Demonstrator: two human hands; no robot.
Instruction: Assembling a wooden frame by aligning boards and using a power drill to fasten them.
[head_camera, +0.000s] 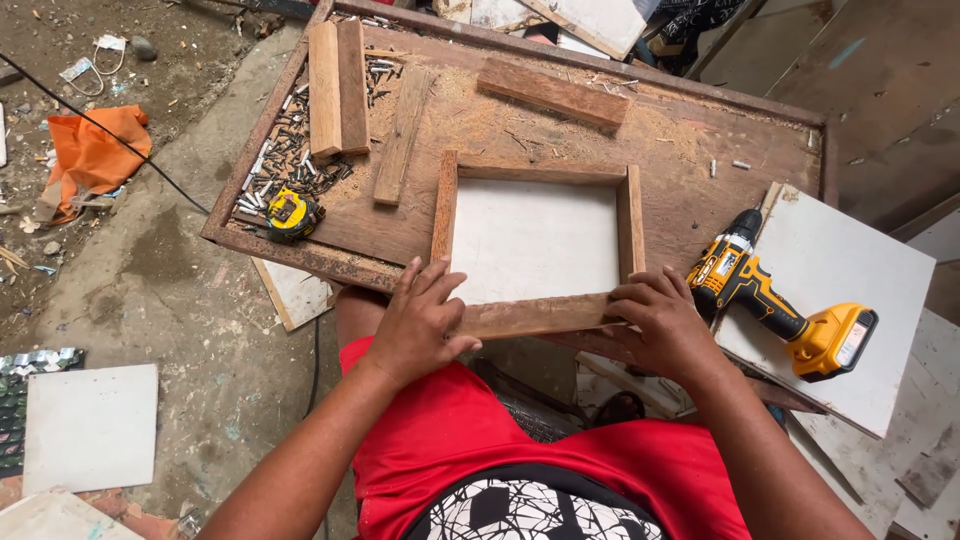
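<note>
Down below, the rusty-rimmed wooden bench (700, 140) fills most of the view, dusted with sawdust. A white board (850, 250) lies off its right end, carrying a yellow and black drill (780, 310). At the bench's near edge sits a wooden frame (535, 240) around a white panel. The left hand (420, 325) lies on the frame's near left corner, fingers spread flat over the wood. The right hand (665, 325) curls its fingers around the near rail's right end. Loose wood strips (400, 135) lie farther back, and a yellow tape measure (293, 214) rests beside a heap of screws (290, 160).
</note>
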